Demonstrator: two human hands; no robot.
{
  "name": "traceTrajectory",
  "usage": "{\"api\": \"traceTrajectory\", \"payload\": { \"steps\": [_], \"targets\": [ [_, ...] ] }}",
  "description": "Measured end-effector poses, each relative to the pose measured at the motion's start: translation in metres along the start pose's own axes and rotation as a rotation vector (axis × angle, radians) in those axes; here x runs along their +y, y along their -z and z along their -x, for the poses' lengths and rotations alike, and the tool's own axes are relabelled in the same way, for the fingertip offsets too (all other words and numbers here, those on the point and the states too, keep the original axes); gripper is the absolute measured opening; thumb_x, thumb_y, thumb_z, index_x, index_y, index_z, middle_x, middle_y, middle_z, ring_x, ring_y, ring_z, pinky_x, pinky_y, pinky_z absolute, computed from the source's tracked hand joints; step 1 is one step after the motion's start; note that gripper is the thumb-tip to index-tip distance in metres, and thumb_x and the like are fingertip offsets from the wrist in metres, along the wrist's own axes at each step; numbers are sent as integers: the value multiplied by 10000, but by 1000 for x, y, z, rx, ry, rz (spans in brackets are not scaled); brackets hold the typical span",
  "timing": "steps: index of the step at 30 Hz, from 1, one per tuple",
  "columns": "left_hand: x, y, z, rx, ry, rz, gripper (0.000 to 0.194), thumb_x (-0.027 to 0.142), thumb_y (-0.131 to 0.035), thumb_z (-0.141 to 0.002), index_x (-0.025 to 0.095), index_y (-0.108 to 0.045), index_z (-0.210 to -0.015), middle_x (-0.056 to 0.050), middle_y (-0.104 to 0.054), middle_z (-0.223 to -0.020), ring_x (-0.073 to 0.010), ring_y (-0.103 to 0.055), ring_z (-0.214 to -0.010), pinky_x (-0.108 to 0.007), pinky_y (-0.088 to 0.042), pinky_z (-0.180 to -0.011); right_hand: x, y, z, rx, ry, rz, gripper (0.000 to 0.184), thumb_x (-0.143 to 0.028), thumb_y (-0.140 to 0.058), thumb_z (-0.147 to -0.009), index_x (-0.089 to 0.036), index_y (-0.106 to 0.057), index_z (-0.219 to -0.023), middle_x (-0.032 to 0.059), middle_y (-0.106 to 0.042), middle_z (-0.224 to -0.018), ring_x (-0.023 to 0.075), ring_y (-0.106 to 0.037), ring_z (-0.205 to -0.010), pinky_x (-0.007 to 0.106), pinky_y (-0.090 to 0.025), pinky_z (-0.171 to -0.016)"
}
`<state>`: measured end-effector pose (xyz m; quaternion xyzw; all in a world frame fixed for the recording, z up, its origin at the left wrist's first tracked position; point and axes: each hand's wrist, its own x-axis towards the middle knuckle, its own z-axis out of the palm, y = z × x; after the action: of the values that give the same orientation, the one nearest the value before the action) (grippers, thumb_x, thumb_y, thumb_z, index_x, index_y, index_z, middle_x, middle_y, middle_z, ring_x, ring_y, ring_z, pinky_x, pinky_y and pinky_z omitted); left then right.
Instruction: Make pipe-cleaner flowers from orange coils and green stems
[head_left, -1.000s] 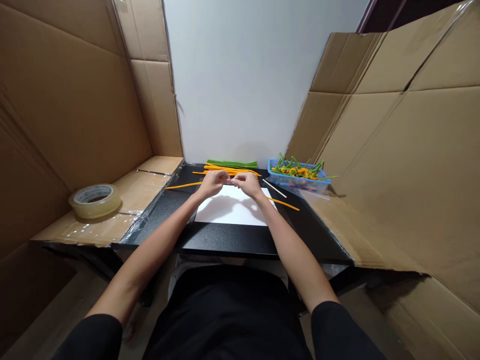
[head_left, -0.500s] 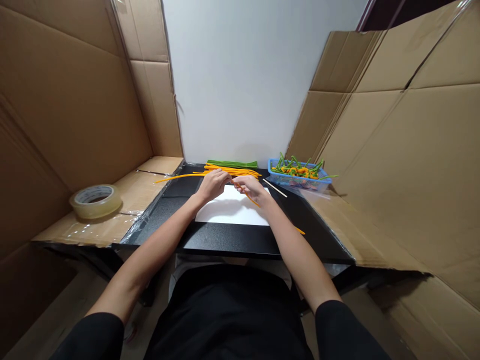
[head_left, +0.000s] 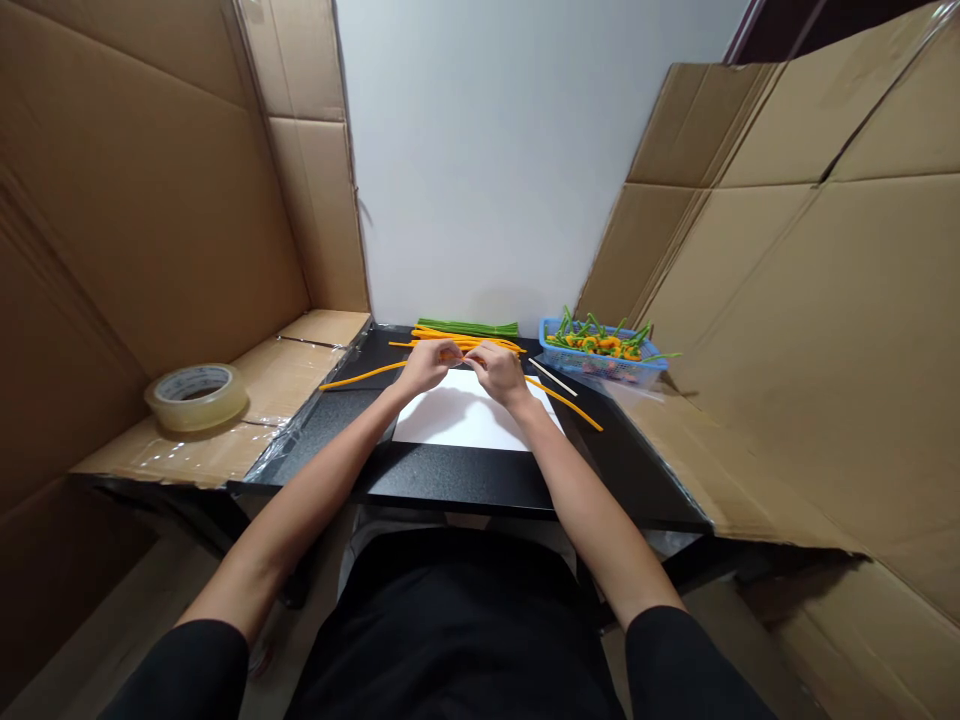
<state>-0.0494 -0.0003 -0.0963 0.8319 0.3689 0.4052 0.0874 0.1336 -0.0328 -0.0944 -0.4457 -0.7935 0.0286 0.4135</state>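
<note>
Over the far part of a white sheet of paper (head_left: 457,420), my left hand (head_left: 429,366) and my right hand (head_left: 498,370) meet almost fingertip to fingertip. Both are closed on one long orange pipe cleaner (head_left: 571,404). Its left end sticks out past my left hand, and its right end slopes down beyond my right wrist. The middle of it is mostly hidden by my fingers. Just behind my hands lies a bundle of orange pipe cleaners (head_left: 480,342), with a bundle of green pipe cleaners (head_left: 469,327) beyond it.
A blue basket (head_left: 604,362) of green and orange twisted pieces stands at the back right. A thin pale stick (head_left: 553,377) lies near it on the black table (head_left: 450,475). A tape roll (head_left: 196,398) rests on cardboard at left. Cardboard walls (head_left: 810,330) rise on both sides.
My right hand has turned, knuckles now up, and its fingers have come against my left hand's. The pipe cleaner's left end has dropped lower, and its right end has swung up and outward.
</note>
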Motion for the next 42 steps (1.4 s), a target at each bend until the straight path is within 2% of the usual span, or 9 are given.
{"api": "traceTrajectory", "payload": {
  "steps": [5, 10, 17, 23, 27, 30, 34, 37, 42],
  "targets": [
    [1, -2, 3, 40, -12, -44, 160, 149, -587, -820, 164, -744, -842, -56, -751, -813, -180, -659, -735, -272, -483, -725, 0, -5, -2, 9, -38, -31, 125, -172, -626, -848, -175, -745, -808, 92, -725, -877, 224, -624, -815, 330, -432, -786],
    [2, -2, 7, 52, -88, -140, 238, 113, -529, -837, 195, -752, -823, -57, -721, -779, -192, -613, -743, -288, -442, -722, 8, -9, -7, -5, -171, -165, 107, -189, -661, -776, -178, -739, -704, 35, -716, -704, 171, -619, -669, 285, -447, -676],
    [6, 0, 9, -21, -230, -210, 275, 146, -474, -902, 193, -742, -867, -80, -720, -829, -213, -611, -806, -313, -445, -763, 16, -6, -9, -185, -409, -389, 114, -208, -660, -731, -134, -705, -658, 25, -627, -544, 110, -507, -460, 240, -391, -465],
    [8, -3, 10, -153, -329, -243, 344, 68, -426, -885, 204, -741, -887, -71, -725, -838, -214, -623, -837, -320, -452, -802, 23, -1, -6, -340, -538, -413, 62, -102, -657, -723, -121, -694, -677, 38, -617, -567, 72, -423, -391, 206, -298, -358],
    [2, -6, 9, -158, -296, -263, 266, 174, -478, -940, 207, -741, -921, -80, -737, -906, -232, -645, -914, -325, -461, -818, 26, 0, -5, -297, -562, -296, 67, -172, -691, -764, -132, -729, -727, 70, -679, -644, 135, -590, -526, 226, -423, -466],
    [-9, -7, 9, -121, -211, -285, 213, 204, -532, -929, 198, -733, -1000, -96, -744, -1000, -245, -666, -941, -326, -472, -809, 33, 4, -2, -151, -592, -86, 126, -243, -676, -809, -152, -741, -750, 106, -721, -760, 237, -683, -785, 315, -507, -696],
    [-31, -2, 8, -113, -125, -307, 202, 221, -573, -901, 219, -738, -1018, -90, -747, -1007, -246, -671, -919, -315, -476, -777, 53, 14, 7, 44, -691, 240, 145, -146, -623, -819, -151, -745, -898, 194, -693, -1105, 365, -527, -1217, 479, -374, -1003],
    [-48, 4, 8, -109, -80, -326, 190, 199, -576, -873, 230, -761, -900, -92, -744, -923, -253, -647, -914, -335, -467, -809, 70, 18, 14, 67, -808, 387, 170, -109, -613, -823, -115, -737, -940, 240, -662, -1137, 392, -466, -1264, 532, -330, -1021],
    [-70, 12, 12, -29, 22, -395, 235, 100, -545, -802, 191, -762, -794, -167, -709, -908, -342, -567, -1046, -484, -397, -942, 83, 19, 18, 41, -903, 496, 205, -165, -611, -880, -124, -705, -1058, 177, -644, -1183, 339, -503, -1241, 517, -376, -1012]
  ]
}}
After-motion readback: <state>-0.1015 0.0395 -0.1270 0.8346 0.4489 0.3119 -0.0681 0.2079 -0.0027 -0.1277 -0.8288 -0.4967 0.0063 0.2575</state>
